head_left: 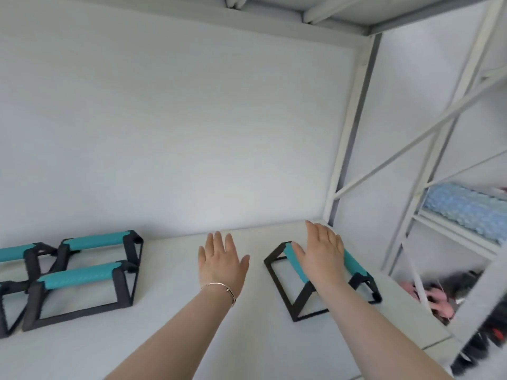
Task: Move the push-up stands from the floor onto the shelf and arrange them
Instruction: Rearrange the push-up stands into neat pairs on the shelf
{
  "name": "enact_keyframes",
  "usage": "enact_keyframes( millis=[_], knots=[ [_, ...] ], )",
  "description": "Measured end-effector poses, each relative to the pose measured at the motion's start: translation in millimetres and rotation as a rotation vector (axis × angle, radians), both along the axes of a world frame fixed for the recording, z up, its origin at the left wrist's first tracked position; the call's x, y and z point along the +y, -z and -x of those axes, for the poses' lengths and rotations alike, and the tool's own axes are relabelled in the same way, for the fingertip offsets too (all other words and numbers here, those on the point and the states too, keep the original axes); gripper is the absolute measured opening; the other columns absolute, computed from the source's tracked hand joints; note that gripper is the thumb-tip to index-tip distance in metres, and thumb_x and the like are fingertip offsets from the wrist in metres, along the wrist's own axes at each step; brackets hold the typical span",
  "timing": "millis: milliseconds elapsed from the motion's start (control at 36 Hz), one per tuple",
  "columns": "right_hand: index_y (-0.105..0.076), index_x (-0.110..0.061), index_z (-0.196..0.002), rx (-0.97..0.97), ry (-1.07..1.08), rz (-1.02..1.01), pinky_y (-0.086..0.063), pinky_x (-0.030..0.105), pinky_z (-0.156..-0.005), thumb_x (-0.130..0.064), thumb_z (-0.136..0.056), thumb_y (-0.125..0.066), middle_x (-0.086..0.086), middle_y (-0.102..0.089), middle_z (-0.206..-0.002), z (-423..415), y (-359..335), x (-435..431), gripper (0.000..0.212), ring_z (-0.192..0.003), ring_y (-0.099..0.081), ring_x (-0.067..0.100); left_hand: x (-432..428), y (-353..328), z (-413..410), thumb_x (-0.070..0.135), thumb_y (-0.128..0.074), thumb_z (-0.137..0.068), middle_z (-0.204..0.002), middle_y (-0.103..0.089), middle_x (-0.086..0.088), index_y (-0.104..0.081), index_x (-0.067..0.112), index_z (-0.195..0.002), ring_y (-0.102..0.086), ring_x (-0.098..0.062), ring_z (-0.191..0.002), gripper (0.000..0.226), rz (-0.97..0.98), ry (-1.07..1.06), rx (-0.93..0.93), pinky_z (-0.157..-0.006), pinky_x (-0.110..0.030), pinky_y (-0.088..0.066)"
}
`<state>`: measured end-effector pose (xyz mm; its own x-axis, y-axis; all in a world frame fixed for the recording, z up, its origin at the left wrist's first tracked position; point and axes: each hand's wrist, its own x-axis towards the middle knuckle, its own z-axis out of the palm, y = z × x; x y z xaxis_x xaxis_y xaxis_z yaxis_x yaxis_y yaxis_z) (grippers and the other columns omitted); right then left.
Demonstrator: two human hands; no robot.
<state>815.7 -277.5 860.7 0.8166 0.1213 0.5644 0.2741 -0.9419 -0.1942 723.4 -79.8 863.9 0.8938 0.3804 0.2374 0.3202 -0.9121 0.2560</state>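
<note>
On the left of the shelf (170, 311) three push-up stands sat bunched together: one cut off by the frame edge (16, 255), one behind (98, 241), one in front (82, 275). Their black frames crowded each other, and the leftmost pair looked to overlap, though the blur made it hard to be sure. A careless nudge there could tangle or tip them.

Towards the middle, the left hand (220, 260) hovered flat above bare shelf, fingers spread, a thin bracelet (219, 287) on the wrist, holding nothing.

Further right, the right hand (319, 249) lay open over the teal grip of a fourth stand (315, 281), fingers extended rather than wrapped; whether the palm pressed on the bar or floated just above it I could not tell. That stand sat askew to the others and near the shelf's right end. To my eye that was the main risk: a push with a flat hand, with no proper grip, might slide it toward the edge or roll it onto its side.

Beyond the white upright (348, 127), a neighbouring rack held a blue roller (466, 209) and other gear lower down, where a falling stand might land.
</note>
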Motion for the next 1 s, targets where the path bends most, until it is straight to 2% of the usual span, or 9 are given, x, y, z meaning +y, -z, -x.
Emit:
enact_keyframes(
  millis=[83,167,222,389,611,694,806,889,1000],
  knots=[
    [-0.043,-0.016,-0.145,0.102,0.078,0.033,-0.030,0.052,-0.113,-0.051,-0.092,-0.053,0.010,-0.052,-0.143,-18,-1,-41,0.065,-0.135,-0.041,0.032,-41,0,-19,0.055,-0.030,-0.098,-0.159,-0.021,-0.011,-0.018,0.013,-0.152,-0.013,-0.030,-0.148,0.069,0.005,0.013,0.031,-0.120,-0.043,-0.016],
    [-0.037,-0.019,-0.146,0.198,0.131,0.056,-0.034,0.048,-0.107,-0.055,-0.094,-0.047,0.008,-0.048,-0.145,-31,1,-69,0.065,-0.130,-0.042,0.031,-76,-2,-37,0.061,-0.031,-0.095,-0.138,-0.042,-0.007,-0.036,0.013,-0.140,-0.037,-0.027,-0.129,0.066,0.058,0.007,0.073,-0.104,-0.038,-0.035],
    [-0.033,-0.020,-0.147,0.284,0.147,0.055,-0.039,0.044,-0.099,-0.057,-0.095,-0.044,0.007,-0.044,-0.143,-39,3,-80,0.065,-0.124,-0.045,0.031,-96,-3,-48,0.066,-0.033,-0.091,-0.127,-0.047,-0.006,-0.044,0.013,-0.131,-0.043,-0.026,-0.119,0.067,0.156,-0.004,0.136,-0.095,-0.038,-0.040],
    [-0.028,-0.018,-0.143,0.506,0.099,-0.054,-0.051,0.042,-0.082,-0.060,-0.089,-0.053,0.010,-0.043,-0.129,-51,14,-93,0.073,-0.107,-0.054,0.033,-129,-2,-79,0.076,-0.052,-0.076,-0.129,-0.052,-0.011,-0.041,0.008,-0.133,-0.053,-0.030,-0.117,0.089,0.500,-0.056,0.251,-0.096,-0.045,-0.049],
    [-0.028,-0.015,-0.137,0.621,0.109,-0.108,-0.050,0.038,-0.072,-0.063,-0.084,-0.060,0.009,-0.064,-0.111,-60,18,-96,0.079,-0.096,-0.064,0.031,-143,1,-89,0.048,-0.074,-0.079,-0.128,-0.055,-0.016,-0.024,-0.002,-0.139,-0.060,-0.030,-0.109,0.093,0.764,-0.109,0.218,-0.077,-0.034,-0.049],
    [-0.037,-0.013,-0.124,0.621,0.116,-0.109,-0.049,0.037,-0.069,-0.063,-0.084,-0.059,0.008,-0.063,-0.103,-62,17,-97,0.068,-0.090,-0.063,0.030,-141,-1,-84,0.041,-0.075,-0.081,-0.129,-0.054,-0.017,-0.026,-0.001,-0.140,-0.059,-0.030,-0.112,0.087,0.788,-0.100,0.210,-0.084,-0.035,-0.051],
    [-0.044,-0.014,-0.110,0.610,0.107,-0.095,-0.046,0.035,-0.063,-0.064,-0.086,-0.055,0.003,-0.058,-0.090,-59,17,-97,0.056,-0.079,-0.059,0.026,-126,-5,-72,0.038,-0.075,-0.082,-0.121,-0.056,-0.013,-0.036,0.003,-0.131,-0.059,-0.028,-0.101,0.072,0.785,-0.068,0.200,-0.078,-0.034,-0.049],
    [-0.049,-0.017,-0.102,0.603,0.072,-0.077,-0.043,0.032,-0.059,-0.066,-0.086,-0.053,0.001,-0.059,-0.085,-55,19,-92,0.051,-0.074,-0.060,0.022,-104,-8,-60,0.038,-0.073,-0.082,-0.120,-0.056,-0.010,-0.039,0.007,-0.129,-0.053,-0.025,-0.092,0.065,0.682,-0.030,0.224,-0.073,-0.032,-0.044],
    [-0.055,-0.018,-0.098,0.604,0.004,-0.050,-0.042,0.031,-0.059,-0.055,-0.088,-0.055,0.000,-0.060,-0.084,-47,14,-76,0.038,-0.076,-0.062,0.023,-69,-11,-39,0.035,-0.069,-0.083,-0.120,-0.057,-0.007,-0.035,0.015,-0.139,-0.054,-0.024,-0.096,0.069,0.534,0.034,0.238,-0.078,-0.034,-0.048]
  ],
)
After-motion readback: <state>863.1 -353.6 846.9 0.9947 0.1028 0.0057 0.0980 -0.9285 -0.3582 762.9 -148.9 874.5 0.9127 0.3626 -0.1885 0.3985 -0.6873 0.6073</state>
